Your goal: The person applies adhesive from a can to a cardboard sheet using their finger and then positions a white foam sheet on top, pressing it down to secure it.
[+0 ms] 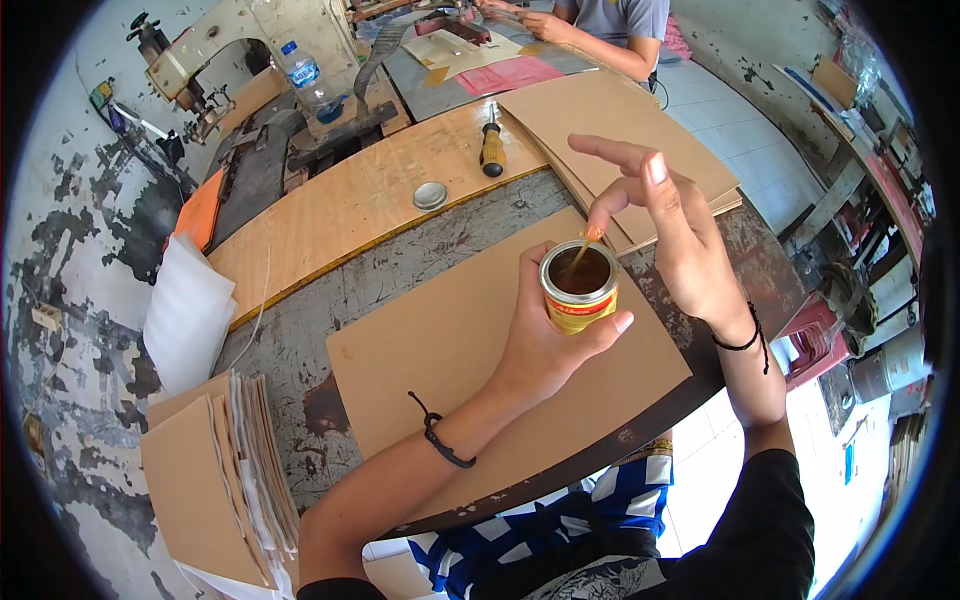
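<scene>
My left hand (540, 350) is wrapped round a small open can (582, 312) with a yellow and red label. Brown, sticky-looking glue (585, 272) shows inside it. Just above the can's rim, my right hand (685, 245) has its fingers spread and holds nothing. One of its fingertips carries amber glue, and a strand runs from it down into the can. Under both hands a large sheet of tan cardboard (450, 345) lies flat on the dark, worn table (300, 340).
A stack of cardboard sheets (620, 120) lies beyond my right hand. A screwdriver (492, 150) and a round metal lid (430, 195) rest on a wooden board (350, 215). Bundled sheets (210, 480) stand at the left, with a sewing machine (200, 60) behind. Another person (620, 35) works opposite.
</scene>
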Demonstrator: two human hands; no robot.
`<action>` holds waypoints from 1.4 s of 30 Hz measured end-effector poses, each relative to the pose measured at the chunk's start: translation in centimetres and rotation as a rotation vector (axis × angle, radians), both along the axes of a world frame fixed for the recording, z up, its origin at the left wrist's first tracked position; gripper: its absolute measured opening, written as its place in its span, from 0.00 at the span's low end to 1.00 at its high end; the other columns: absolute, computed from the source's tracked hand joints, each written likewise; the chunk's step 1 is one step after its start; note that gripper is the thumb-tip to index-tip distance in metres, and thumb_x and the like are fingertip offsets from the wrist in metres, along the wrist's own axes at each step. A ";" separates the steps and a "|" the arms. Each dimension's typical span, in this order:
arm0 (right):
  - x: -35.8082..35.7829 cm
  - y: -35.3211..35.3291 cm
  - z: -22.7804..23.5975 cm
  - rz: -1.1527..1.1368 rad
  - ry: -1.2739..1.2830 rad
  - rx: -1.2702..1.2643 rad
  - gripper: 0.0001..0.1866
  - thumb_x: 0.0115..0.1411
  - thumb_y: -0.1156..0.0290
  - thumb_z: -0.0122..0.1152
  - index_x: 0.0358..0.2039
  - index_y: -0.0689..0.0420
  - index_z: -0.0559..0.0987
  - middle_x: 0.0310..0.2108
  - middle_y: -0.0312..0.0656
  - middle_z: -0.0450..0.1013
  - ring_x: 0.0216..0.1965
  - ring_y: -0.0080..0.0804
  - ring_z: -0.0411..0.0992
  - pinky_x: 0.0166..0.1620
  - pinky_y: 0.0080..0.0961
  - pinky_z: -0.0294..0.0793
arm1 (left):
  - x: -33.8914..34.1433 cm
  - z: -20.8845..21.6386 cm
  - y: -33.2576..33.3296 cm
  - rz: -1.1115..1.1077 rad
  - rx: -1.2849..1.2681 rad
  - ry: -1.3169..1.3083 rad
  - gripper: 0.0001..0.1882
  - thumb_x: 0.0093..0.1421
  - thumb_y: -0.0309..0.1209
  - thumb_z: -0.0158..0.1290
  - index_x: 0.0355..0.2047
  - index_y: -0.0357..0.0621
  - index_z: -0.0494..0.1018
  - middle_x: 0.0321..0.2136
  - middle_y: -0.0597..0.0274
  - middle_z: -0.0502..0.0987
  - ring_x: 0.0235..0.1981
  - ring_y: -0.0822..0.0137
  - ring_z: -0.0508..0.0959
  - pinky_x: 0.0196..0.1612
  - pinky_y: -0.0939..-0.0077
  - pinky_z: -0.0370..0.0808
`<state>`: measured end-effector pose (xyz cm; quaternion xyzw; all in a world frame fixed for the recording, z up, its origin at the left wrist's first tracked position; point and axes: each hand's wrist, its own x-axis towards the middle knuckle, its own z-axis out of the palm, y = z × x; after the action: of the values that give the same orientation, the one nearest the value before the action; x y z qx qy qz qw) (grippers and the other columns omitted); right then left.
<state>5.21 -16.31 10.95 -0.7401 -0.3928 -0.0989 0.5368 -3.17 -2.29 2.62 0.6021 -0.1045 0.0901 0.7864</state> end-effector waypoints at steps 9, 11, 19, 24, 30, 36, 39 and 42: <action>0.3 -0.7 0.6 -0.026 -0.103 0.113 0.39 0.75 0.49 0.29 0.30 0.66 0.82 0.56 0.56 0.71 0.58 0.46 0.67 0.65 0.39 0.59 | 0.5 -0.5 -0.1 0.034 0.104 0.027 0.27 0.55 0.26 0.66 0.49 0.39 0.62 0.43 0.62 0.73 0.45 0.74 0.75 0.50 0.77 0.74; 0.2 -0.7 0.8 -0.022 -0.102 0.143 0.38 0.76 0.49 0.28 0.30 0.67 0.82 0.56 0.55 0.72 0.59 0.46 0.66 0.66 0.40 0.58 | 0.6 -0.6 -0.1 0.031 0.073 0.030 0.26 0.56 0.24 0.65 0.49 0.38 0.62 0.43 0.63 0.72 0.45 0.75 0.75 0.49 0.78 0.75; 0.2 -0.7 0.7 0.020 -0.088 0.279 0.37 0.76 0.51 0.26 0.40 0.68 0.80 0.48 0.49 0.76 0.59 0.40 0.67 0.66 0.40 0.58 | 0.5 -0.9 0.6 -0.077 0.107 0.094 0.31 0.53 0.17 0.59 0.56 0.39 0.61 0.51 0.59 0.68 0.52 0.73 0.72 0.53 0.76 0.73; 0.6 -0.7 0.4 0.075 -0.130 0.344 0.39 0.76 0.48 0.24 0.40 0.69 0.80 0.48 0.48 0.76 0.57 0.39 0.67 0.64 0.39 0.59 | 0.4 -0.6 0.7 -0.161 0.003 0.084 0.34 0.51 0.16 0.55 0.59 0.38 0.58 0.51 0.60 0.68 0.53 0.71 0.71 0.59 0.70 0.69; 0.6 -1.5 0.9 0.092 -0.193 0.184 0.48 0.71 0.38 0.12 0.30 0.64 0.79 0.59 0.53 0.67 0.57 0.43 0.64 0.64 0.42 0.55 | 0.2 -0.6 0.7 -0.136 0.011 0.097 0.34 0.49 0.19 0.54 0.59 0.37 0.59 0.57 0.51 0.70 0.57 0.66 0.72 0.61 0.67 0.69; 0.3 -1.9 1.5 0.127 -0.227 0.136 0.50 0.70 0.35 0.11 0.29 0.63 0.79 0.57 0.54 0.68 0.56 0.43 0.65 0.64 0.41 0.56 | 0.3 -0.5 0.3 -0.159 0.045 0.068 0.34 0.51 0.20 0.57 0.59 0.37 0.59 0.56 0.53 0.70 0.56 0.67 0.71 0.59 0.68 0.69; 0.6 -1.6 1.1 0.161 -0.214 0.117 0.50 0.70 0.35 0.11 0.29 0.63 0.79 0.56 0.55 0.70 0.56 0.43 0.66 0.63 0.42 0.57 | 0.3 -0.6 0.6 -0.158 0.035 0.059 0.34 0.51 0.17 0.56 0.59 0.38 0.58 0.52 0.57 0.69 0.54 0.70 0.71 0.58 0.72 0.70; 0.5 -1.5 0.6 0.202 -0.184 0.186 0.46 0.73 0.44 0.16 0.31 0.66 0.81 0.52 0.52 0.73 0.56 0.42 0.68 0.63 0.39 0.60 | 0.4 -0.7 0.4 -0.174 -0.008 0.074 0.33 0.52 0.15 0.56 0.58 0.38 0.57 0.49 0.60 0.68 0.52 0.73 0.72 0.56 0.74 0.70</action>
<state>5.76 -17.84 11.58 -0.6319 -0.5017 -0.1478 0.5720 -2.81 -1.92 1.92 0.5907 -0.1269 -0.0007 0.7969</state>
